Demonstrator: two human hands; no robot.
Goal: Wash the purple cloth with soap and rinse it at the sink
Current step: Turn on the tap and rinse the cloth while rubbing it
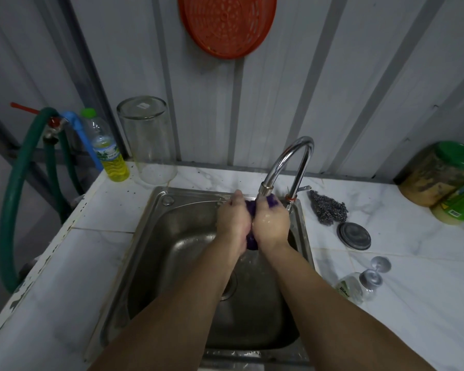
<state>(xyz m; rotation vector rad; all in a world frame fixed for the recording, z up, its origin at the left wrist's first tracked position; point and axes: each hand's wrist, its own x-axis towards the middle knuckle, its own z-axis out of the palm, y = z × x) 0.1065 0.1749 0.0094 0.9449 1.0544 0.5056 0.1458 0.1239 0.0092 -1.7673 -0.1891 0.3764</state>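
Unreadably small: bottle (108,152) label print.

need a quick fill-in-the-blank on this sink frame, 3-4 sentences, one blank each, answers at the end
1. Both hands, left hand and right hand, squeeze a bunched ____ cloth under the chrome faucet.
2. The tall clear glass jar stands ____ on the counter.
3. The plastic bottle with the green cap holds ____ liquid.
4. The grey steel wool scrubber lies to the ____ of the steel sink.

Answers: purple; upside down; yellow; right
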